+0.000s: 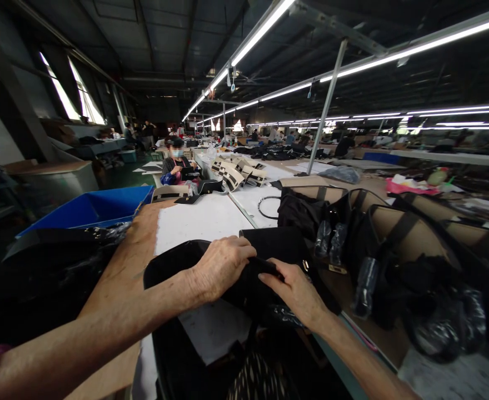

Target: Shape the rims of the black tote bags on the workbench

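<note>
A black bag (pixel 269 244) of soft material lies on the white-topped workbench (pixel 198 222) right in front of me. My left hand (pixel 221 266) rests on its near edge with the fingers curled over the black material. Beside it, my right hand (pixel 297 291) pinches a dark strap or edge of the same bag between thumb and fingers. The two hands almost touch. What lies under the palms is hidden.
Tan bags with black trim (pixel 411 233) and plastic-wrapped fittings (pixel 330 239) crowd the right. A blue bin (pixel 98 208) and black plastic sheeting (pixel 61 250) sit at left. A seated person (pixel 178 164) works farther along the bench, near striped pieces (pixel 236 173).
</note>
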`<state>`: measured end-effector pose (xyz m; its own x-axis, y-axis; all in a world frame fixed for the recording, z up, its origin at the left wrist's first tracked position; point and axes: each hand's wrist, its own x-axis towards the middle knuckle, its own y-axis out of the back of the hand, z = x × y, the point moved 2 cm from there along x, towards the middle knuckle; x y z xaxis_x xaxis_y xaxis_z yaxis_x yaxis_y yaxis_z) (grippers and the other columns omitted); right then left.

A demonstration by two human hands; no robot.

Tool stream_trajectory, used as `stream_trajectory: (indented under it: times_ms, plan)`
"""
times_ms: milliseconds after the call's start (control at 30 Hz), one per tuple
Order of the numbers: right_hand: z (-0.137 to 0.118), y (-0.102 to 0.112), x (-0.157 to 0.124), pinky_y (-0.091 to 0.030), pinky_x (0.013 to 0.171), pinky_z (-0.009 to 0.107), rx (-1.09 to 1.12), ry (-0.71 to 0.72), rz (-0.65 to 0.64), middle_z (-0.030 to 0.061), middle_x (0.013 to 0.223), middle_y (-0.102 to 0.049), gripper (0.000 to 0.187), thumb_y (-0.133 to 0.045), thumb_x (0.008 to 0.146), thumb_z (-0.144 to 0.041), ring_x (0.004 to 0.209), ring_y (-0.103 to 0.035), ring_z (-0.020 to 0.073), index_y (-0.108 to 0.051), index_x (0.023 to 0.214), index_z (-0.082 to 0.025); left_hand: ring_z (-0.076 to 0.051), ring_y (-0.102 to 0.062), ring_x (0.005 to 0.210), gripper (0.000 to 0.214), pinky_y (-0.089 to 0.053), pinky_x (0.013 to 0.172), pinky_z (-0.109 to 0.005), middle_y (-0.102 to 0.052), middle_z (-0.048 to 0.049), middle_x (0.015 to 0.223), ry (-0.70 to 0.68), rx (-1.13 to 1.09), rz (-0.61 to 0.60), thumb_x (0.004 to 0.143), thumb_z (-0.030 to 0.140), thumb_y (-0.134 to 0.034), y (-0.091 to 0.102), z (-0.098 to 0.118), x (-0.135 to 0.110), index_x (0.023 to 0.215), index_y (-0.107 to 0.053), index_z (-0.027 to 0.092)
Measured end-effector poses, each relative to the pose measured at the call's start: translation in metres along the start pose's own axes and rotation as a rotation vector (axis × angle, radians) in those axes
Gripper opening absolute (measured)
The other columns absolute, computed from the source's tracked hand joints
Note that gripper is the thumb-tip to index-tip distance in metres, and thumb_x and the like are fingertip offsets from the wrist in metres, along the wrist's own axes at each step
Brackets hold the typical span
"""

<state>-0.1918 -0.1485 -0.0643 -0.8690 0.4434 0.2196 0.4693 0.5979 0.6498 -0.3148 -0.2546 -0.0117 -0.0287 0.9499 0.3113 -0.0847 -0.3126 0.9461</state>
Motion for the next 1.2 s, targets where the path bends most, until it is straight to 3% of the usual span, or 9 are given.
stream_trajectory:
  times_ms: [333,933,1200]
  plan:
    - [0.002,0.000,-0.002,-0.031,0.053,0.022,-0.024,0.003,0.020,-0.0045,0.060,-0.050,0.017,-0.047,0.080,-0.033,0.058,-0.046,0.0114,-0.052,0.071,-0.019,-0.012,-0.054,0.073,0.020,-0.043,0.066,-0.022,-0.057,-0.0013,0.079,0.010,0.041,0.018,0.083,0.013,-0.037,-0.003,0.005,-0.002,0.081,-0.057,0.016]
    - [-0.003,0.004,-0.006,-0.030,0.054,0.022,-0.006,0.040,0.060,-0.0035,0.060,-0.052,0.016,-0.047,0.081,-0.030,0.058,-0.048,0.0119,-0.054,0.072,-0.019,-0.013,-0.054,0.069,0.017,-0.043,0.064,-0.024,-0.057,-0.0018,0.073,0.044,0.105,0.071,0.082,0.013,-0.038,-0.011,0.013,0.000,0.076,-0.054,0.015]
    - [0.002,-0.001,-0.006,-0.026,0.049,0.021,-0.038,0.029,0.105,-0.0046,0.055,-0.049,0.016,-0.046,0.081,-0.029,0.052,-0.045,0.0109,-0.052,0.069,-0.020,-0.013,-0.057,0.080,0.018,-0.047,0.073,-0.024,-0.059,-0.0033,0.093,0.086,-0.062,0.123,0.077,0.009,-0.040,-0.014,0.011,0.000,0.075,-0.057,0.016]
